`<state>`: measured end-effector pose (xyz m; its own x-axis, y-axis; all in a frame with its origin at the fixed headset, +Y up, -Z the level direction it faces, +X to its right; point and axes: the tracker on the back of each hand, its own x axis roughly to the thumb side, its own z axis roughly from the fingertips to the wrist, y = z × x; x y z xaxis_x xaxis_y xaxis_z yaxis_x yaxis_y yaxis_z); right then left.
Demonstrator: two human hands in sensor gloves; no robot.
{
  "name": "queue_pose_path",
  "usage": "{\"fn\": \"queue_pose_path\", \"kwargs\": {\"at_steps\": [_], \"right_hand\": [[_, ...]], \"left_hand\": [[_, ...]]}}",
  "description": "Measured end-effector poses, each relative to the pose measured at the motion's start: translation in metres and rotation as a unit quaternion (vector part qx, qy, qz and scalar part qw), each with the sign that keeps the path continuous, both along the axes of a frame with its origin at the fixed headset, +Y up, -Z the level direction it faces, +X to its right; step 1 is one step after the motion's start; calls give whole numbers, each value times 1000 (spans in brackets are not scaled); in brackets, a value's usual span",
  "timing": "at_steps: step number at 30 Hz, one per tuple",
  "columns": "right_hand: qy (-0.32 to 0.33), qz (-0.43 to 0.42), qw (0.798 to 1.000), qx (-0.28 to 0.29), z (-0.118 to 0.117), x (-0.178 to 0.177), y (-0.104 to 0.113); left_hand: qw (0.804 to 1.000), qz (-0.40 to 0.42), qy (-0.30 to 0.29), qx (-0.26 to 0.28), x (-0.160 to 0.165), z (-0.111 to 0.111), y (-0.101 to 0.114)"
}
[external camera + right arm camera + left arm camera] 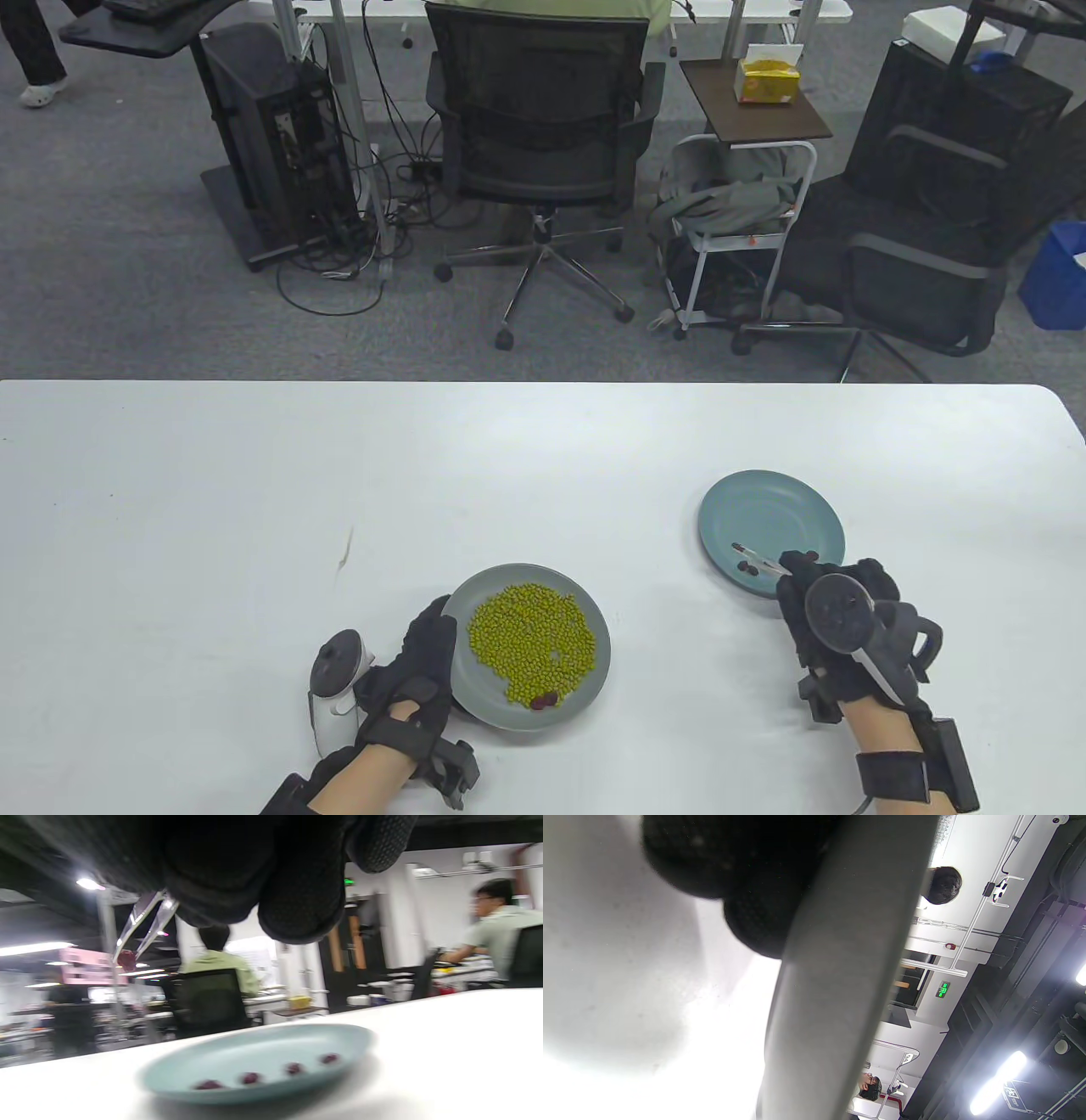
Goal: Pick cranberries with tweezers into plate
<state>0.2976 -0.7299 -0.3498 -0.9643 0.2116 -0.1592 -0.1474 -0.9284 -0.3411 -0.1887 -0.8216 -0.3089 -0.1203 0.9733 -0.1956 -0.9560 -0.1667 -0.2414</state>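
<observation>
My right hand [797, 573] grips metal tweezers [759, 559] whose tips hang over the near left part of the blue plate [793, 509]. In the right wrist view the tweezers [144, 923] pinch one red cranberry [126, 960] above the blue plate [352, 1039], where several cranberries [250, 1077] lie. My left hand [428, 632] holds the left rim of a grey plate [594, 611] filled with green beans [530, 637]. Two cranberries [544, 699] sit at its near edge. In the left wrist view my fingers [755, 916] press against the plate rim [840, 984].
The white table [254, 509] runs wide to the left and back. A small brown mark [344, 556] lies left of the grey plate. Beyond the far table edge stand office chairs [543, 127] and a cart [738, 229].
</observation>
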Motion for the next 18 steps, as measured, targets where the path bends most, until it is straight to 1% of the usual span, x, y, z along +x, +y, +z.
{"fn": "queue_pose_path", "kwargs": {"at_steps": [2, 3, 5, 6, 8, 12, 15, 16, 18], "right_hand": [[-36, 0, 999, -31, -6, 13, -8], [-55, -4, 998, -35, -8, 20, -15], [-73, 0, 996, -55, -11, 25, -21], [-79, 1, 996, -52, -12, 26, -22], [-75, -3, 995, -65, -15, 27, -27], [-85, 20, 993, -76, -18, 24, -32], [-97, 23, 989, -108, -21, 23, -37], [-101, 25, 989, -109, -21, 23, -37], [-103, 14, 991, -87, -19, 25, -33]], "left_hand": [[1000, 0, -1, 0, 0, 0, 0], [1000, 0, -1, 0, 0, 0, 0], [1000, 0, -1, 1, 0, 1, 0], [1000, 0, -1, 1, 0, 1, 0], [1000, 1, -2, 1, 0, 1, 0], [1000, 1, -2, 1, 1, 1, 0], [1000, -1, -3, 0, 1, 1, 0], [1000, -2, -3, 0, 1, 1, 0], [1000, -1, -3, 1, 1, 1, 0]]}}
